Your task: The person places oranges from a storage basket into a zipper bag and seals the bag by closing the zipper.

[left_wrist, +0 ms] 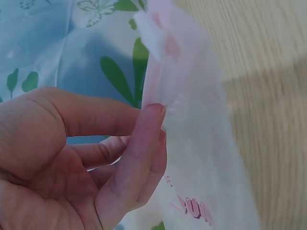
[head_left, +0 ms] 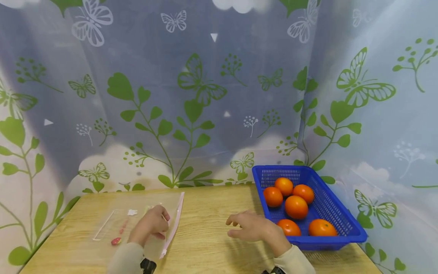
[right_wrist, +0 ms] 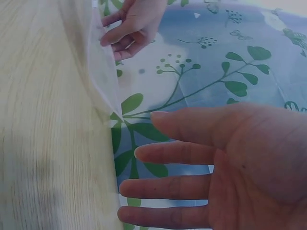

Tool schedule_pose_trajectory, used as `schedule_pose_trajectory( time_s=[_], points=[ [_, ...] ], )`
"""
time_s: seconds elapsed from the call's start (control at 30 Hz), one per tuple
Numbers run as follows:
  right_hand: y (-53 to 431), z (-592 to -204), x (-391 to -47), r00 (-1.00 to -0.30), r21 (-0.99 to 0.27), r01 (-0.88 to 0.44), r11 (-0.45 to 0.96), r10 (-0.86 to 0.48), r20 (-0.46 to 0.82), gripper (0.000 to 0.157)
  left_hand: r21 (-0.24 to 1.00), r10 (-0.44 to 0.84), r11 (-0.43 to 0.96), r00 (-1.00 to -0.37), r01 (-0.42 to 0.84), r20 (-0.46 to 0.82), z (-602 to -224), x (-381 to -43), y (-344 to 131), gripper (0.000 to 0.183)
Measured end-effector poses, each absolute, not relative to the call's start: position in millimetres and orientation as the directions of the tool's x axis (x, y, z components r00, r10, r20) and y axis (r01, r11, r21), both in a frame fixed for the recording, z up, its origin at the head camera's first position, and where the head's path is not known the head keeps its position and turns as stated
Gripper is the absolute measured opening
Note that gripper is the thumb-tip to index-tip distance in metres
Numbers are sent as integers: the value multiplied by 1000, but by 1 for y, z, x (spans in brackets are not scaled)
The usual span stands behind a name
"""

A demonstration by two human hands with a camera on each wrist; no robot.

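Note:
A clear plastic zip bag [head_left: 106,201] with a pink zip strip [head_left: 176,222] and printed pink and white marks lies on the left of the table. My left hand [head_left: 150,222] pinches the bag's mouth beside the strip; in the left wrist view, thumb and fingertips meet on the translucent film [left_wrist: 192,124]. To the right, my right hand [head_left: 251,228] hovers over the wood with fingers extended and nothing in them. Its palm and spread fingers [right_wrist: 168,187] show in the right wrist view. A blue basket [head_left: 328,239] holding several oranges [head_left: 296,207] stands just beyond it.
The wooden table [head_left: 205,213] runs back to a hanging cloth [head_left: 205,144] printed with butterflies and leaves. More of this cloth closes in both sides. The basket's high slotted walls stand near the table's right edge.

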State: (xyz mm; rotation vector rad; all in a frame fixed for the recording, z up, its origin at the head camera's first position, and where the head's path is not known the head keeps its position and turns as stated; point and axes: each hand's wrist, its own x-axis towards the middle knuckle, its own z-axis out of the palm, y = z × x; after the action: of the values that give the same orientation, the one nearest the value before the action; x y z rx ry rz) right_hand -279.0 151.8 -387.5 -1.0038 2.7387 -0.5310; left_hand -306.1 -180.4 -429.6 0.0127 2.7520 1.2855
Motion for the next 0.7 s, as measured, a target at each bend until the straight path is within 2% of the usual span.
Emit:
schedule_pose_trajectory(
  time_s=[0.3, 0.7],
  points=[
    [152, -390, -280, -753, -497, -564, 659, -657, -18, 31, 845, 62, 534, -995, -29, -73, -433, -293, -162, 24],
    [145, -396, -280, -780, -539, -525, 658, -625, -3, 29, 866, 106, 499, -993, 5, -55, -443, -284, -145, 20]
  ],
)
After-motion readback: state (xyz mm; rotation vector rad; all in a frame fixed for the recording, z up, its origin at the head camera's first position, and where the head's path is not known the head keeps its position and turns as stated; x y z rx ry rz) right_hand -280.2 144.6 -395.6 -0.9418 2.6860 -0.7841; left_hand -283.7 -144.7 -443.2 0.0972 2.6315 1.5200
